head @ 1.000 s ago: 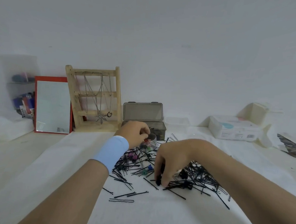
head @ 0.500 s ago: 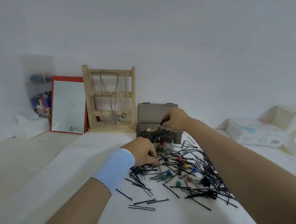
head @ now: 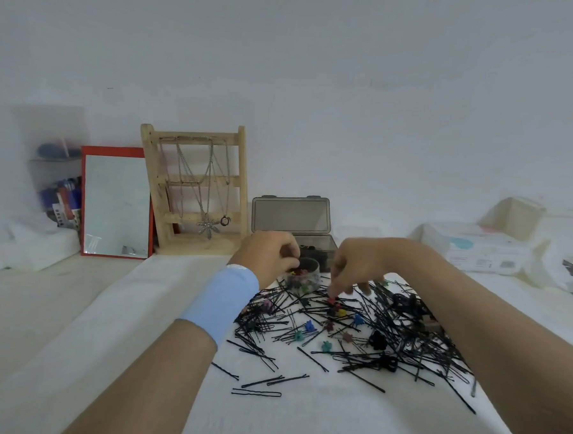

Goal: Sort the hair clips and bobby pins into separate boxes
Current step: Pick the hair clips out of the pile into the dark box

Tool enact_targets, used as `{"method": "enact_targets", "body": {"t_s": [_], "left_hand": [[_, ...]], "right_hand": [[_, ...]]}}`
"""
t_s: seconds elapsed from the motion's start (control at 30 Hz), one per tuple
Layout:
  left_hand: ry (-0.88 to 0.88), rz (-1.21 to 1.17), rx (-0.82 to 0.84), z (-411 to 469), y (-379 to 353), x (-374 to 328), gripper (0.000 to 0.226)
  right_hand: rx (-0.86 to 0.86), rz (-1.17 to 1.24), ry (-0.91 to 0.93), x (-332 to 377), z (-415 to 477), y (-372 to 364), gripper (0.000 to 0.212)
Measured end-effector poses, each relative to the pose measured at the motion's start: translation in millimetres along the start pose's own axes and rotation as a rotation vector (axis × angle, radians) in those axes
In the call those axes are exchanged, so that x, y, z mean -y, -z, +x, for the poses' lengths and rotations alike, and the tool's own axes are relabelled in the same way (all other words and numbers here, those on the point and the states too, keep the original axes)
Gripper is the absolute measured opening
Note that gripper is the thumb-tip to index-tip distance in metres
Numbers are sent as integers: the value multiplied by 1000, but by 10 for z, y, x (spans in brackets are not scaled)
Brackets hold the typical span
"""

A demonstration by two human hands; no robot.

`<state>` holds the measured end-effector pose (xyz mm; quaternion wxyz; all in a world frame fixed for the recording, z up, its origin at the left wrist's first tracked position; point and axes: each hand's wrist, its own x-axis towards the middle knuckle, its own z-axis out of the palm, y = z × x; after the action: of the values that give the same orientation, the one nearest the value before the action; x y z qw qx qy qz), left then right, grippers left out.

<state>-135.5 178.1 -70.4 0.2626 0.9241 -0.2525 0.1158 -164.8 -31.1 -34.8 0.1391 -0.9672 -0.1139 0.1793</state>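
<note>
- The right hand (head: 355, 267) was down in the far side of the heap, thumb and forefinger nipped on a small red clip (head: 332, 300), the other fingers spread clear.
- The left hand (head: 270, 255) was curled over the rim of the clear round tub (head: 303, 277). The tub stood at the back of the heap, toward the worktop's far edge, with coloured clips in it. Whether the hand gripped the tub or a clip, I could not tell.
- To my eye the red clip wanted lifting straight up: bobby pins (head: 388, 338) lay crossed all round it, and one could easily ride along.
- A short carry to the tub, with the left hand steadying it, looked the tidy way.
- The dark grey box (head: 313, 248) stood open just behind the tub; its contents were too dim to name.
- More coloured clips (head: 309, 326) and black claw clips (head: 377, 339) lay among the pins mid-worktop.
</note>
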Motion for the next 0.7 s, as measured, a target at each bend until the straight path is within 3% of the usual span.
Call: {"method": "enact_targets", "body": {"t_s": [0.13, 0.27, 0.4, 0.5, 0.7], "left_hand": [[59, 34, 33, 156, -79, -161, 4], [73, 65, 119, 104, -172, -170, 18], [99, 145, 108, -73, -169, -65, 10], [229, 252, 263, -219, -171, -12, 11], [247, 248, 309, -308, -175, -60, 28]], "right_hand": [[200, -77, -54, 10, -256, -131, 33], [198, -73, -57, -1, -278, -232, 32], [221, -85, -101, -21, -327, -236, 38], [217, -120, -99, -10, -355, -263, 39], [108, -213, 45, 40, -499, -163, 12]]}}
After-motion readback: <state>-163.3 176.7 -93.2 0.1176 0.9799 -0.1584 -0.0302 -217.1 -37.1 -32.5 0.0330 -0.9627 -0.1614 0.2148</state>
